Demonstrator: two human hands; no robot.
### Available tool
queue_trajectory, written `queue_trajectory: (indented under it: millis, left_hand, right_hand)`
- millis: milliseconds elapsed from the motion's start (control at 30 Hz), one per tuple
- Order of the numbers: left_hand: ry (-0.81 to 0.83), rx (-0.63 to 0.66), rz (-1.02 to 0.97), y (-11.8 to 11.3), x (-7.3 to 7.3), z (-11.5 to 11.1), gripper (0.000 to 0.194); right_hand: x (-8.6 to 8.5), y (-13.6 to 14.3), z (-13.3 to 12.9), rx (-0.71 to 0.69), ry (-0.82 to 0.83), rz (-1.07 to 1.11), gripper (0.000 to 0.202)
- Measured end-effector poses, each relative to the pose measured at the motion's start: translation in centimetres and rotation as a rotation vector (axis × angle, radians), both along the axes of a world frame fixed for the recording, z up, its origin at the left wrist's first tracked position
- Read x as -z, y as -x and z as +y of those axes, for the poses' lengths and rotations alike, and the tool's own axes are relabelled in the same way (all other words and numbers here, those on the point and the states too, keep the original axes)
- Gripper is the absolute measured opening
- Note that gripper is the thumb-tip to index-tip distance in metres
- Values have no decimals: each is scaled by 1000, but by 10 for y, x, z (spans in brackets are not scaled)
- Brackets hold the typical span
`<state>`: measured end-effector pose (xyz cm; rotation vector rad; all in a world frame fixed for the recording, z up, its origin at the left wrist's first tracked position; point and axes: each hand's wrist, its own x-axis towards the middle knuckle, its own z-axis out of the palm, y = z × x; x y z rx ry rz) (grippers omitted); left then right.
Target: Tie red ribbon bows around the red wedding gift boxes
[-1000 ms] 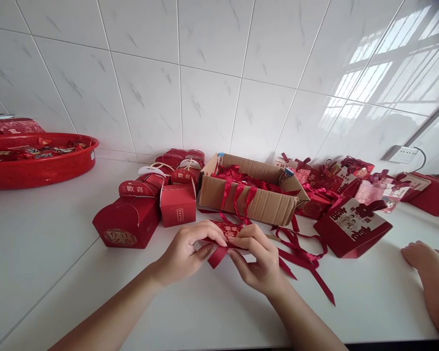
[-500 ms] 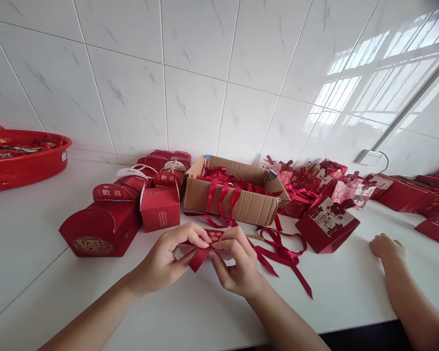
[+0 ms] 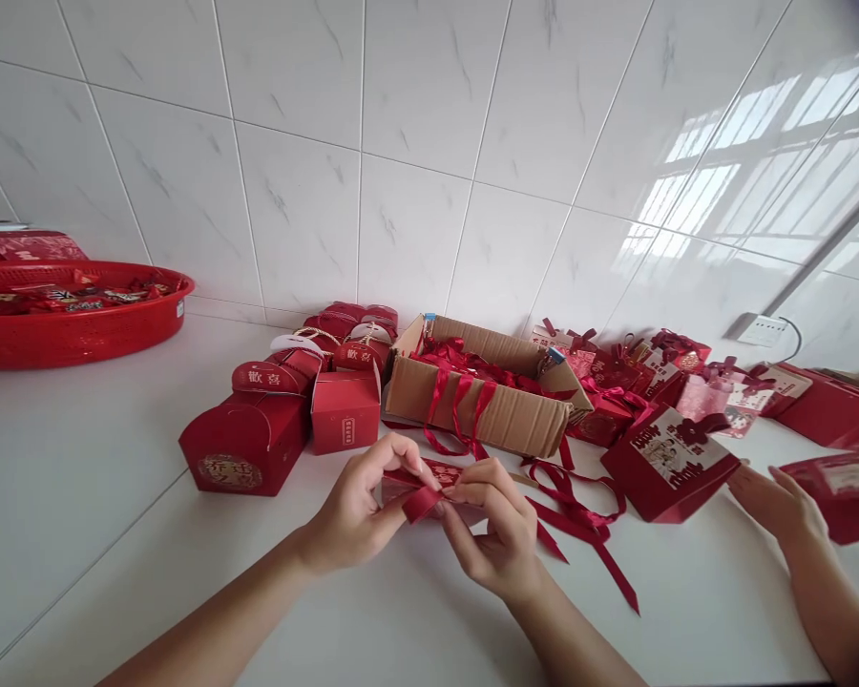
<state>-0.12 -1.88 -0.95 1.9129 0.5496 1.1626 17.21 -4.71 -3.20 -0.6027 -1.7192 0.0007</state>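
Note:
Both of my hands meet in the middle of the view, pinching a dark red ribbon (image 3: 422,503). My left hand (image 3: 364,504) grips it between thumb and fingers, where the ribbon curls into a loop. Close against it, my right hand (image 3: 495,527) pinches the ribbon near its middle. Just behind and below the fingers is a small red box (image 3: 445,471) with pale characters, mostly hidden by my hands. Loose red ribbons (image 3: 579,510) lie on the white table right of my right hand.
A cardboard box (image 3: 476,415) full of red ribbons stands behind my hands. Red gift boxes (image 3: 247,444) are at the left, beyond them a red basin (image 3: 93,329) of wrapped sweets. At right, another person's hand (image 3: 780,501) is beside a red triangular box (image 3: 669,463).
The view has swung left, so everything sits further right. The ribbon's end has curled into a loop at my fingers. The other person's hand has opened out, and a red box near it has moved closer.

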Motion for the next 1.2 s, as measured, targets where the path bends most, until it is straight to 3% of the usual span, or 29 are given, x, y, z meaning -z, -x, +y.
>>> queue_trajectory:
  millis: [100, 200, 267, 400, 533, 633, 800, 900, 1033, 1100, 1200]
  left_hand:
    - [35, -6, 4, 1, 1, 1, 15]
    - [12, -50, -3, 1, 5, 3, 12]
    - [-9, -70, -22, 1, 9, 3, 12]
    - [-153, -66, -22, 0, 10, -1, 24]
    - [-279, 62, -38, 1, 4, -3, 23]
    - [-197, 112, -59, 3, -2, -5, 17]
    - [101, 93, -83, 3, -4, -11, 41]
    - [253, 153, -156, 3, -5, -10, 58]
    - [438, 116, -356, 1, -8, -1, 63]
    - [471, 62, -375, -1, -7, 5, 59]
    - [501, 18, -310, -5, -3, 11, 55]
  right_hand:
    - [1, -8, 7, -65, 113, -6, 23]
    - [5, -21, 11, -84, 321, -18, 48]
    - [7, -30, 7, -19, 425, -169, 55]
    - [5, -40, -15, 182, 447, -430, 27]
    - [-8, -44, -43, 223, 423, -477, 26]
    - [-25, -45, -63, 215, 476, -550, 20]
    - [-53, -30, -87, 186, 549, -688, 20]
    - [-57, -16, -97, 87, 596, -547, 17]
    - [-39, -27, -103, 20, 592, -142, 20]
    - [-25, -53, -100, 161, 571, 67, 20]
    - [-13, -113, -85, 659, 495, 286, 31]
